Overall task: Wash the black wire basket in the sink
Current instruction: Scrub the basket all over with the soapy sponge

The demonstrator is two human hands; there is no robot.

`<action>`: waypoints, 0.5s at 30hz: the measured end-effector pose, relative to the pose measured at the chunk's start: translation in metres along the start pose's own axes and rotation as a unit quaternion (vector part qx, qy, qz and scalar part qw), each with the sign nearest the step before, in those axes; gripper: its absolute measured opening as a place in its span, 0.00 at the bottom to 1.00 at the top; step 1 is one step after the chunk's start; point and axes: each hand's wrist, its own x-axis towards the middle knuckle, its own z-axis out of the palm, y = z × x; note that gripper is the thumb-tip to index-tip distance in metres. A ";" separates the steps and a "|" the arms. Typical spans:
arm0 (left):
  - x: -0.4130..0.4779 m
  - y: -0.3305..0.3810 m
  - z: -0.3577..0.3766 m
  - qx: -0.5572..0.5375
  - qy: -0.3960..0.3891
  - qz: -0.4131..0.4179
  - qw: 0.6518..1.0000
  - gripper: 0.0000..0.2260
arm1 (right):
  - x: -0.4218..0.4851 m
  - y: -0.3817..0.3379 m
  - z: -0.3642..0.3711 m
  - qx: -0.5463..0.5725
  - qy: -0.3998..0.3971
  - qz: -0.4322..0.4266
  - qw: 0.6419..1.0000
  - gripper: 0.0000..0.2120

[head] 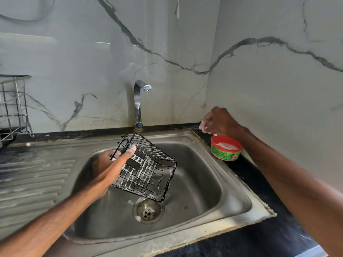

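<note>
A black wire basket (pixel 148 167), coated with white soap foam, hangs tilted over the steel sink (pixel 213 182). My left hand (pixel 109 164) grips its upper left rim, thumb on the outside and fingers inside the wires. My right hand (pixel 217 121) hovers just above a red-rimmed green soap tub (pixel 225 148) on the counter at the sink's far right corner. Its fingers are curled and foamy; whether they hold a scrubber I cannot tell. The drain (pixel 148 211) lies below the basket with bits of foam around it.
A chrome tap (pixel 139 101) stands behind the sink, with no water running. A ribbed steel draining board (pixel 31 179) lies to the left. A silver wire rack (pixel 13 106) stands at the far left on the dark counter. Marble-patterned walls close the corner.
</note>
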 end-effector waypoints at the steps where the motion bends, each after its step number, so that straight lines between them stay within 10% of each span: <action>1: 0.003 -0.003 0.000 0.000 0.000 -0.003 1.000 0.54 | 0.005 -0.014 0.009 0.032 -0.018 -0.013 0.999 0.06; 7: 0.003 -0.008 0.000 -0.042 -0.011 0.003 0.999 0.36 | 0.052 -0.094 0.070 0.009 -0.349 -0.077 0.934 0.12; 15: 0.002 0.012 -0.007 -0.004 0.006 0.011 1.000 0.27 | 0.087 -0.119 0.091 0.021 -0.458 -0.089 0.884 0.14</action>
